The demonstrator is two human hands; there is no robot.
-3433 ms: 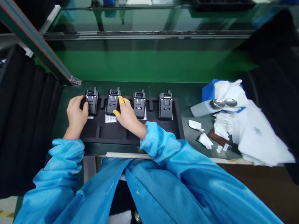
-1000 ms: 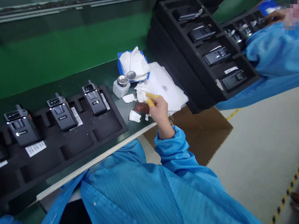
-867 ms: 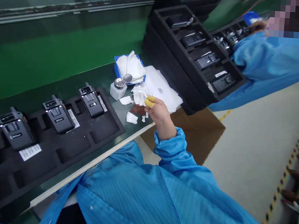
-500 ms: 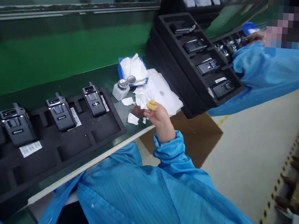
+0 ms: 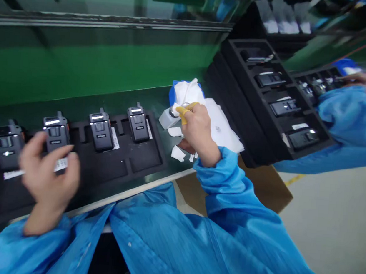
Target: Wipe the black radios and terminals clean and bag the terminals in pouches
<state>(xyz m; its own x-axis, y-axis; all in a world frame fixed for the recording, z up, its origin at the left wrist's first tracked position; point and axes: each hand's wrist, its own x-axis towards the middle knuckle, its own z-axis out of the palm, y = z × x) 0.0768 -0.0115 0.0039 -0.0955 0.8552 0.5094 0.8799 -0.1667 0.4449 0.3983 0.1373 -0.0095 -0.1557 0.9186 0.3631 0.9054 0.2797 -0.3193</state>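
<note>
Currently right hand (image 5: 197, 134), fingers (image 5: 182, 114) clenched, pins a wipe (image 5: 174, 108) on a dispenser bottle (image 5: 166, 120) on the tabletop (image 5: 160, 148). Left hand (image 5: 47, 173) open, blurred, above radios (image 5: 100, 131); lettering unreadable.

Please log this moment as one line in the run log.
left hand: open above black foam tray, beside black handheld radio | right hand, yellow finger cots: white wipe pressed on steel top of white dispenser bottle

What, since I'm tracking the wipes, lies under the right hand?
A sheet of white wipes runs beneath the right hand, and a brown piece shows below it. What lies directly under the palm is hidden.
</note>
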